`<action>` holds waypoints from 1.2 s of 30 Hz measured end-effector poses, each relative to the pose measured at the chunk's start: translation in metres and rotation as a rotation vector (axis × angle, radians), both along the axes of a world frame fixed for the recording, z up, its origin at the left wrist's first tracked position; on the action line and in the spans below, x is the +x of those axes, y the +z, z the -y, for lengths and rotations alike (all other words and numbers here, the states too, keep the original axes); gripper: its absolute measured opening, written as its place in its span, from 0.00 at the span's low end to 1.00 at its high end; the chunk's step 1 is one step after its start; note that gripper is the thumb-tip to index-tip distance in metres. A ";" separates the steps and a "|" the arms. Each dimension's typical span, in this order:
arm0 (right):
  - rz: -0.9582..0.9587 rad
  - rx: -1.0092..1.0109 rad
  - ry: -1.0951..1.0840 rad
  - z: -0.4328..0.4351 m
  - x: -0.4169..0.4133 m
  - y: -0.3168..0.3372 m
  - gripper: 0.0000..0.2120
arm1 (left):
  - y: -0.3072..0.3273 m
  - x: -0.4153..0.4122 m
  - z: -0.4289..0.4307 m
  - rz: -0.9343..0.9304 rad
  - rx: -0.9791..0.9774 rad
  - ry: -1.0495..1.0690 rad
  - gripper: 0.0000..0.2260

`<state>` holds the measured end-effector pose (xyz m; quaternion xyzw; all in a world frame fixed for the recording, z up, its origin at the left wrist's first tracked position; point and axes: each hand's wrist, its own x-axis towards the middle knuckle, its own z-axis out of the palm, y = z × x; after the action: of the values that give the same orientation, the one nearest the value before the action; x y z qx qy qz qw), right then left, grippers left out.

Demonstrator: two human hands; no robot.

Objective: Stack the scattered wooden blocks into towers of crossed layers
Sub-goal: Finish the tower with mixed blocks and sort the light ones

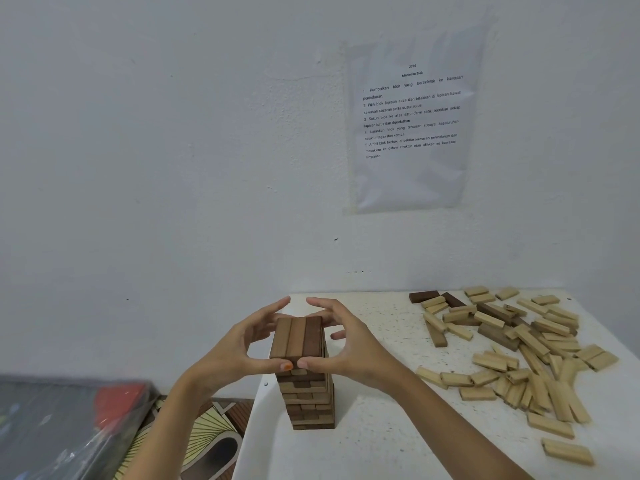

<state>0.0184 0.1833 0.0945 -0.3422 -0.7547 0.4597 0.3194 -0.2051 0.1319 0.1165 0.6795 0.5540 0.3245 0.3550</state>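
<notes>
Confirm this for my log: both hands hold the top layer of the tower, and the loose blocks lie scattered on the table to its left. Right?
One slip: the head view shows the loose blocks scattered to the right of the tower, not the left. The left hand and right hand do hold the top layer.

- Far face of tower [306, 393] hidden behind its own top layer. Cannot tell whether fingertips of left hand [239, 348] and right hand [349, 344] touch it there.
- Both forearms cut by bottom edge, below tower.
- Left of tower: dark blurred object [52, 427] with red patch, unidentifiable, cut by left edge.
- Right of tower: pile [519, 351] overlaps itself, lower blocks buried.
- Above tower: sheet [412, 133], print mostly too small to read.
</notes>
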 end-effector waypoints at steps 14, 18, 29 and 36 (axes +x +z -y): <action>-0.225 -0.414 -0.061 0.033 0.018 -0.008 0.30 | -0.026 0.021 0.022 0.533 -0.017 0.375 0.35; -0.295 -0.484 -0.150 0.053 0.002 -0.008 0.31 | -0.026 0.049 0.040 0.681 0.047 0.529 0.24; -0.409 -0.492 -0.224 0.060 -0.051 -0.019 0.52 | -0.010 0.098 0.041 0.712 0.012 0.624 0.27; -0.405 -0.557 -0.207 0.053 -0.059 -0.033 0.44 | -0.008 0.103 0.039 0.688 -0.020 0.631 0.26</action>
<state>-0.0409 0.1301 0.0619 -0.3926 -0.4831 0.6715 0.4019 -0.1020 0.0927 0.1083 0.3272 0.5867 0.6176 0.4089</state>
